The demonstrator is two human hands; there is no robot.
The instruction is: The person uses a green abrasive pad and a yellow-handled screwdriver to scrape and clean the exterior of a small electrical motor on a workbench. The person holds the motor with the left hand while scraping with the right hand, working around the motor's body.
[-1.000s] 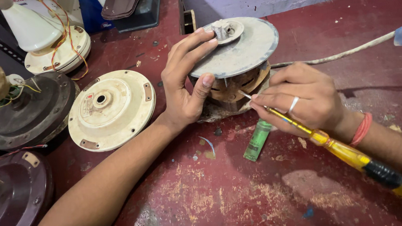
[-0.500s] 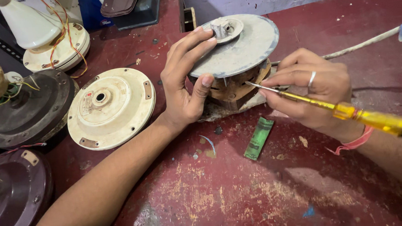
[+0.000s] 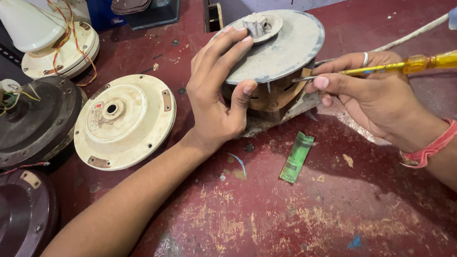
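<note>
Since the earlier frames the screwdriver (image 3: 418, 62) has swung from a downward slant to nearly level, and the right hand (image 3: 372, 92) has risen with it, bringing the metal tip in against the side of the fan motor (image 3: 274, 63).

That motor, with its grey disc cover on top and brown windings under the rim, sits on the worn red surface (image 3: 274, 214) and serves as the landmark here. The left hand (image 3: 219, 92) grips its near-left edge: the fingers are spread over the grey disc while the thumb presses under the rim, so they are clamped on the motor. On the motor's right, the right hand's fingers are closed around the yellow-handled screwdriver, a ring showing on one finger and a red band at the wrist.

Left of the motor lies a cream round fan cover (image 3: 124, 121), well apart from it, and farther left a dark motor housing (image 3: 27, 126) with loose wires. Just in front of the motor, on the surface, lies a small green strip (image 3: 295, 157).
</note>
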